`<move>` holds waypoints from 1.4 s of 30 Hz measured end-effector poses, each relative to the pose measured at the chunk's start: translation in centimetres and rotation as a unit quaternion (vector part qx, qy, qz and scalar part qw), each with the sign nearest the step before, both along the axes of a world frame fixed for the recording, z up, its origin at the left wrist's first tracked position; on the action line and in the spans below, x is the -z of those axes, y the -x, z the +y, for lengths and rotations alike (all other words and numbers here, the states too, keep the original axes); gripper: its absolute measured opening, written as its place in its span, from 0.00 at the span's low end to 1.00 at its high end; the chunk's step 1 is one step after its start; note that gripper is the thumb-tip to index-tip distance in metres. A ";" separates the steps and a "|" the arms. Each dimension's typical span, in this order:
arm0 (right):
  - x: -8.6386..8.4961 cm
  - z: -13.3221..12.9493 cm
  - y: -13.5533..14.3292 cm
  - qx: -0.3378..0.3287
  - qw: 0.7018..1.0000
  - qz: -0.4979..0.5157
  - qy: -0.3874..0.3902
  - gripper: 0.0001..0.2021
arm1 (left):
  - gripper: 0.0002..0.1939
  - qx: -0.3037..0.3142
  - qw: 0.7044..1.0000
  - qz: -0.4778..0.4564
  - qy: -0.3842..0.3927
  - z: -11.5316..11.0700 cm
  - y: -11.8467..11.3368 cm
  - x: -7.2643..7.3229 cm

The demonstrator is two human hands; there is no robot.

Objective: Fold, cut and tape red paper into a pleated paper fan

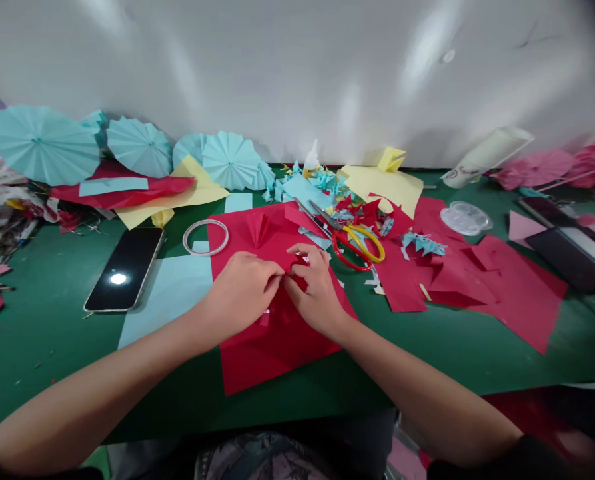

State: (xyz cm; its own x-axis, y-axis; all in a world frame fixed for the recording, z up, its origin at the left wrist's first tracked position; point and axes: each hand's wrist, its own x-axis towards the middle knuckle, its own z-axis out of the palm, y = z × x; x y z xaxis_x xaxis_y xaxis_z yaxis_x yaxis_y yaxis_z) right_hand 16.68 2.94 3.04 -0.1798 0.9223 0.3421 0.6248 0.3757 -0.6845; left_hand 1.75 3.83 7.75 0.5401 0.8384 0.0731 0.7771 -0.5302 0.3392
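Observation:
My left hand (pixel 244 290) and my right hand (pixel 317 290) meet over a large red paper sheet (pixel 272 367) on the table. The fingertips of both are pinched together on a small piece of red paper (pixel 300 281), mostly hidden by the fingers. Below my left hand shows a short red strip (pixel 264 319) with a white end; whether it joins the held piece I cannot tell. A pleated red paper fan (pixel 258 229) lies on the sheet just beyond my hands. To the right are scissors with red and yellow handles (pixel 361 248).
A roll of tape (pixel 205 238), a phone (pixel 126 270) and a light blue sheet (pixel 172 293) lie left. Pleated blue paper rosettes (pixel 230 160) line the wall. Paper scraps (pixel 322 180) and a glue bottle (pixel 312 157) stand behind; red sheets (pixel 522 293) and a clear plastic dish (pixel 466 219) lie right.

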 end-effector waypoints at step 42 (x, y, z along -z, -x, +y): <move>1.0 2.8 -1.9 0.133 0.976 0.172 -0.006 0.02 | 0.06 -0.113 0.986 -0.103 0.063 3.6 2.5 0.7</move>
State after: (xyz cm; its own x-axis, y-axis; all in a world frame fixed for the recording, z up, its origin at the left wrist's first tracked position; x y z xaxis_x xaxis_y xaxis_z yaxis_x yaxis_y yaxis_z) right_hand 18.54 5.73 2.01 0.1931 0.9159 0.3520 0.4364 0.2412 -0.8668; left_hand -0.74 7.45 7.01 0.3239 0.9448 0.0492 0.7782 -0.2956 0.5541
